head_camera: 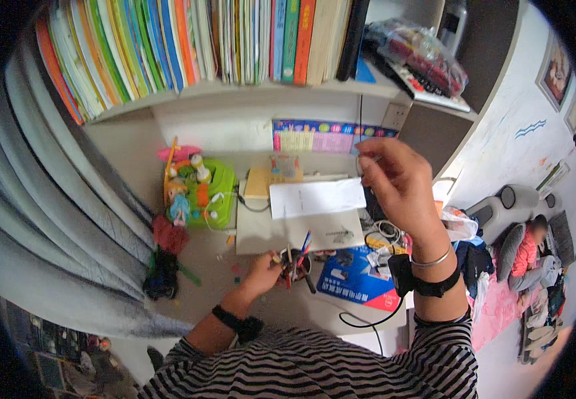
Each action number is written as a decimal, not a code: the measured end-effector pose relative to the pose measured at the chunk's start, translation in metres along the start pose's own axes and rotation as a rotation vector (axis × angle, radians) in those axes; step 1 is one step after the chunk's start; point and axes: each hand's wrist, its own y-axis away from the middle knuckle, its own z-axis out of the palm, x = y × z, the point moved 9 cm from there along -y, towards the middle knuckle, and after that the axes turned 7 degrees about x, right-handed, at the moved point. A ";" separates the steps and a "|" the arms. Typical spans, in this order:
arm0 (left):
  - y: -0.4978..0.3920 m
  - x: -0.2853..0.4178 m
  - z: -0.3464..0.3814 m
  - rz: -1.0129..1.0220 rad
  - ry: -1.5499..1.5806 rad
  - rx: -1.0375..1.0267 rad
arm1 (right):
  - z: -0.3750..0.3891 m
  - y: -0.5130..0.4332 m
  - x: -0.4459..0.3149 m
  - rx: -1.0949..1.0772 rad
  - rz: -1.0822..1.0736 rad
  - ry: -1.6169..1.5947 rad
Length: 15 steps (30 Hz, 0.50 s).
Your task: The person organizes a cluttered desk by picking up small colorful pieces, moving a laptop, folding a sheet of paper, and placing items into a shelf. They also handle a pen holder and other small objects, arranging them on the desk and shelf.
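Observation:
My left hand (264, 272) is at the left side of a pen holder (300, 279) filled with several pens and other slim items; its fingers grip the rim or something beside it. My right hand (396, 174) is raised, thumb and forefinger close together by a thin black cord (361, 117) that hangs down from above; whether they pinch it is unclear. Between the hands, a white paper sheet (317, 198) lies across a pale flat box or board (288, 234). A blue booklet with writing (352, 279) lies right of the pen holder.
A green toy tray (225, 187) with small toys stands at the left, artificial flowers (168, 237) near the grey curtain (68, 209). Tangled cables (385, 232) lie at the right. A bookshelf (268, 90) overhangs the desk. Farther right, another person (524, 254) sits on a bed.

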 end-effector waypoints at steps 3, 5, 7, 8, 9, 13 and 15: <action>-0.002 -0.007 -0.002 -0.076 -0.070 0.012 | -0.034 -0.028 -0.037 0.288 -0.264 0.156; -0.002 -0.004 -0.001 -0.049 0.036 0.003 | -0.041 -0.041 -0.048 0.295 -0.326 0.249; 0.000 -0.006 0.000 -0.069 0.094 0.000 | -0.034 -0.057 -0.055 0.304 -0.444 0.476; 0.000 -0.007 -0.001 -0.070 0.097 0.007 | -0.028 -0.063 -0.058 0.305 -0.518 0.589; 0.000 -0.009 -0.001 -0.084 0.109 0.002 | -0.021 -0.071 -0.051 0.252 -0.488 0.601; -0.003 -0.005 -0.004 -0.052 -0.008 0.007 | 0.005 -0.095 -0.032 0.125 -0.480 0.675; -0.002 -0.002 -0.003 -0.090 0.030 -0.009 | 0.013 -0.103 -0.025 0.100 -0.472 0.702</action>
